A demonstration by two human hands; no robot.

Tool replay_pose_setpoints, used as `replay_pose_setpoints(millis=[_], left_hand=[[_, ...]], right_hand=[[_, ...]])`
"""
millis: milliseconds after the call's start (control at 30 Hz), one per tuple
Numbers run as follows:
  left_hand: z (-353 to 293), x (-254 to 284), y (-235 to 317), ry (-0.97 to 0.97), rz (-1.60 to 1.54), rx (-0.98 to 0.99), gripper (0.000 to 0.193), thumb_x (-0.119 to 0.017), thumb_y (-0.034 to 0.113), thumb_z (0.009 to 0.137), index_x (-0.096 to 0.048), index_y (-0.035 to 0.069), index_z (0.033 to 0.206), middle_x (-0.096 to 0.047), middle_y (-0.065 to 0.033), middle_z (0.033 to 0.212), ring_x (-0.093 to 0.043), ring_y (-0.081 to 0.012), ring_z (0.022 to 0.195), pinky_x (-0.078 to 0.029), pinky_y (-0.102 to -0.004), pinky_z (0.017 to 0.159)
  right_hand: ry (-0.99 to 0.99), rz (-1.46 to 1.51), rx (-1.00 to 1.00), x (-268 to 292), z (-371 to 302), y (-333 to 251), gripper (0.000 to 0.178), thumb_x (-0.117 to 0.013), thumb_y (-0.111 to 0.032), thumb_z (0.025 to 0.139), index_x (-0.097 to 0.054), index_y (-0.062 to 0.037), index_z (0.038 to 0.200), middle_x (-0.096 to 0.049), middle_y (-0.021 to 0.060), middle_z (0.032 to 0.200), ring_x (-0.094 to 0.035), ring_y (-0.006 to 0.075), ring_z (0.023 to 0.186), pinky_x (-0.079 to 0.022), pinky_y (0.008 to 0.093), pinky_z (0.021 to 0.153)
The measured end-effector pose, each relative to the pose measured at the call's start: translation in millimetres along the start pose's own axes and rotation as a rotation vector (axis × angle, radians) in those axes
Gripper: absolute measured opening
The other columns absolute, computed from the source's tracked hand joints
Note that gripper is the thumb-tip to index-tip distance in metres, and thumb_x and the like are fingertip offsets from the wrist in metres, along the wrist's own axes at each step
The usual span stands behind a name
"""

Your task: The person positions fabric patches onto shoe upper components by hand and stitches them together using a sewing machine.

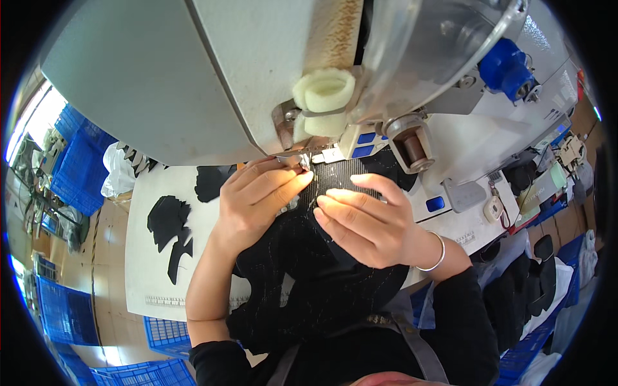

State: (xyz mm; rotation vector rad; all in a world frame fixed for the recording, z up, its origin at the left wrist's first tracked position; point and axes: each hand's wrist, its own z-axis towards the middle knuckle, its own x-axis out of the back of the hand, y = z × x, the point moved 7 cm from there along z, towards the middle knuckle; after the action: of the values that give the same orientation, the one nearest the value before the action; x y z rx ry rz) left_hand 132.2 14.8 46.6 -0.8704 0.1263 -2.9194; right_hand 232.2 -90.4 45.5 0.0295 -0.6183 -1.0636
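Note:
A large piece of black fabric (309, 270) with pale stitch lines spreads beneath the head of a sewing machine (148, 83) and hangs toward my body. My left hand (254, 199) is at the presser foot (305, 162), fingers together and thumb closed against them; what is between the fingertips is hidden. My right hand (373, 225) hovers over or rests lightly on the fabric, to the right of the needle area, its fingers apart and slightly bent. A ribbed dark strip (331, 177) shows between the hands.
Loose black cut pieces (168, 222) lie left on the white table (145, 270), which has a ruler strip along its front. Blue crates (80, 164) stand at the far left. At right, more black pieces (505, 293) fill a crate. A brown thread spool (413, 148) sits on the machine.

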Motion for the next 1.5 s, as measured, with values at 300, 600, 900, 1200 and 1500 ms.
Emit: replay_pose_setpoints(millis=[300,600,900,1200,1500], left_hand=[[-4.0,13.3,-28.4,-0.174,-0.359,0.372,0.032,-0.069,0.002,0.069,-0.071,0.003,0.101,-0.070,-0.0116,0.093,-0.068,-0.0242,0.083,-0.052,-0.0273,0.071],[-28.3,-10.9,-38.5,-0.421,-1.452,0.500,0.063,-0.084,0.042,0.047,-0.071,-0.005,0.087,-0.068,-0.0167,0.087,-0.065,-0.0205,0.071,-0.049,-0.0266,0.061],[-132.3,27.5,-145.1,-0.767,0.254,0.891,0.098,-0.080,0.026,0.071,-0.023,0.015,0.150,-0.070,-0.0110,0.107,-0.062,-0.0268,0.109,-0.027,-0.0577,0.109],[-200.8,-13.8,-152.2,-0.470,0.345,0.787,0.056,-0.074,0.020,0.077,-0.048,0.011,0.125,-0.065,-0.0102,0.107,-0.056,-0.0276,0.113,-0.025,-0.0572,0.108],[-125.7,51.7,-106.1,0.042,-0.195,1.060,0.024,-0.076,0.006,0.076,-0.059,0.002,0.091,-0.064,-0.0041,0.088,-0.062,-0.0135,0.090,-0.049,-0.0276,0.080]], right_hand=[[-0.103,0.255,-0.162,-11.5,-12.7,53.5,0.020,-0.070,-0.007,0.068,-0.069,-0.0084,0.088,-0.063,-0.0013,0.087,-0.058,0.0198,0.079,-0.042,0.0380,0.082],[-0.220,-0.103,0.019,2.8,1.5,4.8,0.013,-0.070,-0.014,0.073,-0.067,-0.0106,0.085,-0.064,0.0003,0.091,-0.064,0.0147,0.084,-0.046,0.0389,0.086],[-0.221,0.023,-0.130,-4.8,-0.5,26.7,0.030,-0.064,-0.002,0.060,-0.068,-0.0052,0.089,-0.066,0.0033,0.098,-0.063,0.0186,0.092,-0.042,0.0377,0.082],[-0.212,0.045,-0.136,-3.3,-1.5,29.5,0.037,-0.061,0.000,0.056,-0.067,-0.0004,0.092,-0.065,0.0077,0.100,-0.062,0.0247,0.091,-0.044,0.0417,0.083],[-0.230,0.260,0.006,23.6,-17.2,-17.1,0.020,-0.066,-0.008,0.076,-0.068,-0.0083,0.096,-0.066,0.0035,0.103,-0.062,0.0180,0.097,-0.046,0.0359,0.087]])
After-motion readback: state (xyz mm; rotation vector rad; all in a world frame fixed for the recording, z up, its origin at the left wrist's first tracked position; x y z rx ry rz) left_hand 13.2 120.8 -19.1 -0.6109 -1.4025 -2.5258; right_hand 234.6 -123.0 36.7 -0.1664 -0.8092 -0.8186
